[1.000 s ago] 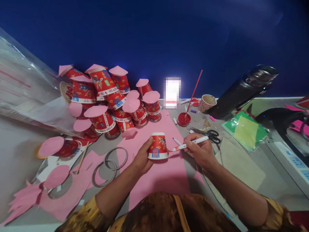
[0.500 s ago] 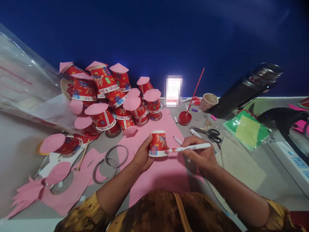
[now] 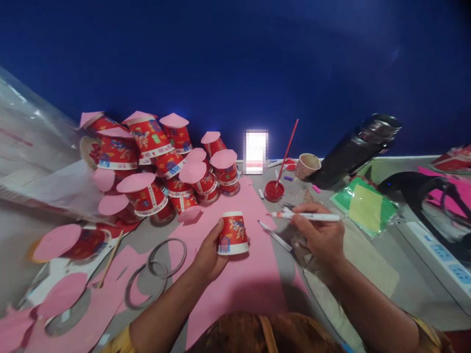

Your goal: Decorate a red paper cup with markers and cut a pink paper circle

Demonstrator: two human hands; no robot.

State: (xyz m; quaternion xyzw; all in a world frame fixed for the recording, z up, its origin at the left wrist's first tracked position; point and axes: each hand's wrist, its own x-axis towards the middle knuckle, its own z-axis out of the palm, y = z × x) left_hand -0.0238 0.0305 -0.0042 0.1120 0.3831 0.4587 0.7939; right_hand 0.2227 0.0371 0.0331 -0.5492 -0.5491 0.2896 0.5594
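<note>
My left hand [image 3: 212,252] grips a red paper cup [image 3: 235,234], turned rim-down above a large pink sheet [image 3: 243,289]. Gold and blue figures decorate its red side, and its rim band is white. Between the fingers and thumb of my right hand [image 3: 322,238] is a white marker [image 3: 312,216] with a red tip. That tip points left and stays apart from the cup. Below it, a second white marker [image 3: 276,237] with a dark tip lies on the table, partly over the pink sheet's edge.
Red cups with pink paper cone tops [image 3: 143,137] are piled at the left. Two grey rings [image 3: 167,257] rest on pink scraps. A red paint pot [image 3: 274,192] holds a thin stick. Farther right are a black flask [image 3: 355,152], a green packet [image 3: 364,206] and a power strip [image 3: 437,255].
The marker in my right hand has moved right, away from the cup's rim. The camera view has shifted slightly, and the left hand still holds the cup.
</note>
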